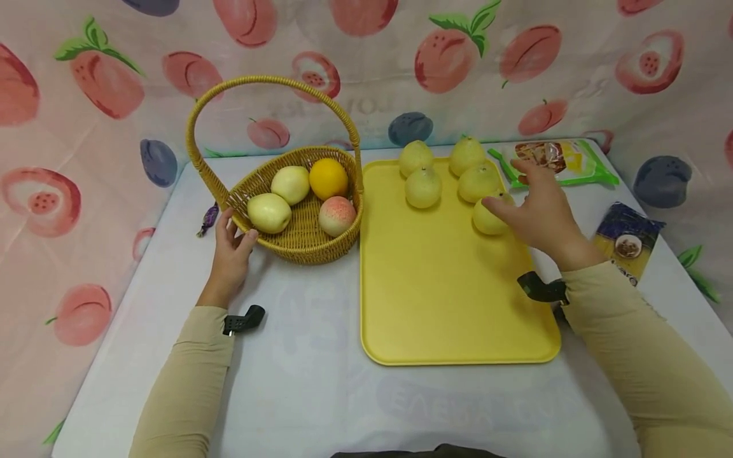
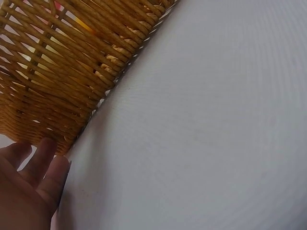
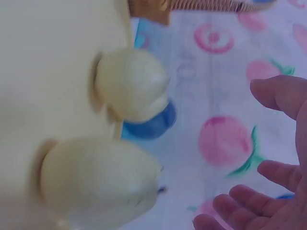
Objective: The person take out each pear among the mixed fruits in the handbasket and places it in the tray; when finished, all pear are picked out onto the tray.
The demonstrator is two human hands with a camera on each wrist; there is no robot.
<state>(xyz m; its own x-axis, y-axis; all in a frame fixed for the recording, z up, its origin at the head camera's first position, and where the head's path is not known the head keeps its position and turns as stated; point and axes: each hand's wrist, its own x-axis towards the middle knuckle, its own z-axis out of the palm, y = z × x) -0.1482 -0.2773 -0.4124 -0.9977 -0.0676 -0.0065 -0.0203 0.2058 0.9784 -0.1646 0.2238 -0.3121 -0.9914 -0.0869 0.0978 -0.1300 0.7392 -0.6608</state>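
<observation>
Toward the tray's (image 1: 446, 305) two o'clock, the right hand (image 1: 537, 213) is spread wide, holding nothing, near five pears (image 1: 424, 189) spanning the tray's eleven to one. The left hand (image 1: 231, 253), fingers parted, touches the basket (image 1: 303, 255) at eight o'clock. A pear is probably best cupped around its sides, without nudging neighbours.

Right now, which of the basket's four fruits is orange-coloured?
The orange at back right in the basket, behind the pinkish peach. Only it is deep orange; the rear-left fruit and front-left fruit are pale.
</observation>
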